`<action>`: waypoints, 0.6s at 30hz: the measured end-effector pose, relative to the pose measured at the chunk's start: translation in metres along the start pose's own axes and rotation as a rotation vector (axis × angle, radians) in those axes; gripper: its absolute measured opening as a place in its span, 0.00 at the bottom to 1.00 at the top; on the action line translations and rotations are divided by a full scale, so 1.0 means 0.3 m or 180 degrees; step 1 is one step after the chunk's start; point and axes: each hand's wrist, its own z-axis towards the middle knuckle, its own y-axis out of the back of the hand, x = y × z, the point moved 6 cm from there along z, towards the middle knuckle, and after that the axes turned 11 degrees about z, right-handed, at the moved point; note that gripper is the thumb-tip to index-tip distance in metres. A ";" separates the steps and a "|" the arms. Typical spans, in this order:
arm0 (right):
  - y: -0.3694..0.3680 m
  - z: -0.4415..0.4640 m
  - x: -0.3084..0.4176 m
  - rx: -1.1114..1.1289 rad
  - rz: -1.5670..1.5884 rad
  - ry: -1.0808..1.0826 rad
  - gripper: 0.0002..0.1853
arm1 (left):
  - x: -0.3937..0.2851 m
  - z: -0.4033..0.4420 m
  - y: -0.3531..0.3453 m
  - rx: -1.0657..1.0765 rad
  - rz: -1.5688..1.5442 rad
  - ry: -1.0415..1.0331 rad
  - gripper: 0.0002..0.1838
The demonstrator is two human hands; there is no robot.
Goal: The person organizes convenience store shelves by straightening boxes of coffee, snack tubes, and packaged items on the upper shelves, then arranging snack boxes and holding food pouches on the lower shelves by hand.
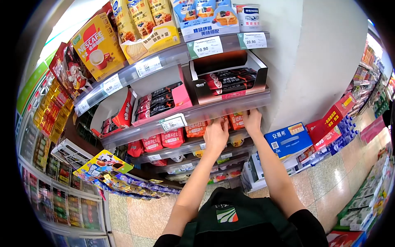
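Observation:
Both arms reach to a shelf of orange and red packets, under the shelf with open boxes. My left hand (216, 132) is at an orange packet (196, 129), its fingers bent and partly hidden behind the shelf edge. Just right of it, my right hand (252, 120) touches the right side of another orange packet (236, 121). Its fingertips are partly hidden, so its grip cannot be made out. Red packets (173, 138) stand to the left on the same shelf. Above are a black box (230, 76) of dark sachets and a pink-sided box (181, 96).
A yellow Nescafe box (98, 47) stands on the top shelf. Right of the shelves are a white pillar (306, 57) and a blue carton (288, 140). Hanging snack packs (119, 179) stick out at lower left. The tiled floor (317, 177) shows below.

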 end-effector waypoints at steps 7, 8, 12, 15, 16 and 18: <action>0.100 0.011 0.018 -0.0346 0.0808 -0.0845 0.08 | -0.084 0.067 -0.056 -0.0107 -0.0822 -0.0548 0.10; 0.102 0.007 0.035 -0.0292 0.0941 -0.0815 0.07 | -0.098 0.062 -0.070 -0.0102 -0.0826 -0.0532 0.10; 0.136 -0.109 0.115 -0.0450 0.1090 -0.0655 0.10 | -0.146 0.008 -0.114 0.0149 -0.1021 -0.0086 0.12; 0.161 -0.166 0.109 -0.0335 0.1069 -0.0926 0.08 | -0.133 -0.094 -0.121 -0.0215 -0.1545 0.0292 0.13; 0.171 -0.172 0.127 -0.0267 0.0843 -0.0691 0.07 | -0.131 -0.123 -0.142 -0.0196 -0.1545 0.0286 0.13; 0.194 -0.189 0.159 -0.0211 0.0606 -0.0446 0.06 | -0.106 -0.174 -0.161 -0.0412 -0.2083 0.0624 0.13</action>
